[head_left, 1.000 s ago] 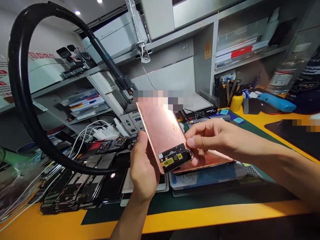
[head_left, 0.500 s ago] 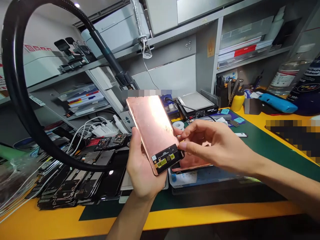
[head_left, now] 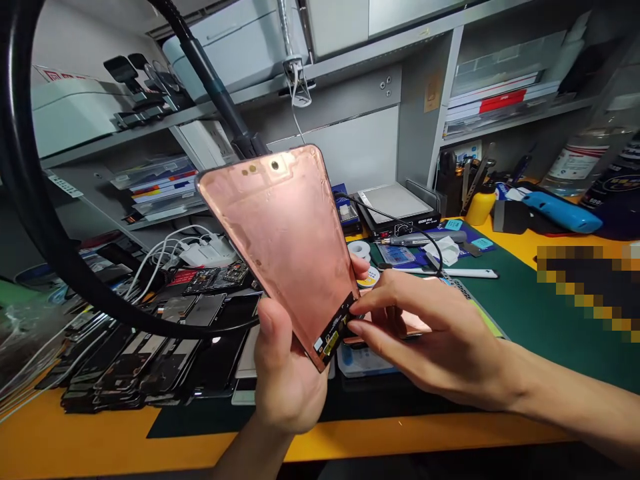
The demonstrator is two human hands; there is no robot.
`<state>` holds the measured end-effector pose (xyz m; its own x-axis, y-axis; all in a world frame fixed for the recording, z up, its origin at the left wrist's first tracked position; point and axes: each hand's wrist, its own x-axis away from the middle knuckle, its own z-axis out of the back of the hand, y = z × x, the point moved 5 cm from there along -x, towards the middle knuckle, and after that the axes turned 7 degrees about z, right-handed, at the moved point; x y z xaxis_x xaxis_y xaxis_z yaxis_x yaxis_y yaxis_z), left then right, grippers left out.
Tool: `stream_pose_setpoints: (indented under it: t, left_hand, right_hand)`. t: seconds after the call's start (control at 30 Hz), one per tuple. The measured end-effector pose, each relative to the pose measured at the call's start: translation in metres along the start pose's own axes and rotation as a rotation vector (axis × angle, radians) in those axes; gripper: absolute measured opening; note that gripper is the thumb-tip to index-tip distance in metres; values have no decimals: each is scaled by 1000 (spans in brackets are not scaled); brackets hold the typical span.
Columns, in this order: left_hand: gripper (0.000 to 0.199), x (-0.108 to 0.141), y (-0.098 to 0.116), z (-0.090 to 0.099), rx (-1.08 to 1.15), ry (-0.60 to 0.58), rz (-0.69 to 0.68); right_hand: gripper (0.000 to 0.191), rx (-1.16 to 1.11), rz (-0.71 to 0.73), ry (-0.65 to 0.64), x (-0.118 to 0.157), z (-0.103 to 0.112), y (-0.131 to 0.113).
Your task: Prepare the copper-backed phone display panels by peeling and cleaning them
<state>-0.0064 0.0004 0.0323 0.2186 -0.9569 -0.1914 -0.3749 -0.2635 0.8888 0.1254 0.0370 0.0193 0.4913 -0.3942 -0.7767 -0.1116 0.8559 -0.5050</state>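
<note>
A phone screen (head_left: pixel 290 227) is tilted up in front of me, its copper-coloured back facing me. My left hand (head_left: pixel 290 380) grips it from below, the thumb on its left edge and fingertips showing at the right edge. Across the screen's lower end runs a black flex strip (head_left: pixel 334 331) with yellowish patches. At the right end of that strip, my right hand (head_left: pixel 445 327) pinches the screen's lower corner between thumb and forefinger. Behind the right hand lies another copper-backed panel (head_left: pixel 417 325), mostly covered by the fingers.
Stacked phone screens (head_left: pixel 120 367) lie to the left. A thick black flexible arm (head_left: pixel 55 253) curves over that side. Behind are a white power strip (head_left: pixel 207 253) and a flat-topped device (head_left: pixel 400 210). A white pen-like tool (head_left: pixel 473 273) and yellow bottle (head_left: pixel 481 207) are at the right.
The phone screen has turned and tilted, so its top end with small round holes now shows and glare has faded. Both hands have stayed on it, the right still at the lower corner.
</note>
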Motion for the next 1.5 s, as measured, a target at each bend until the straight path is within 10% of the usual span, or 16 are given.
stream_pose_setpoints:
  t: [1.5]
  left_hand:
    - [56,-9,1,2,189,-52,-12]
  right_hand:
    - [13,-249,-194,90,-6,1,-1]
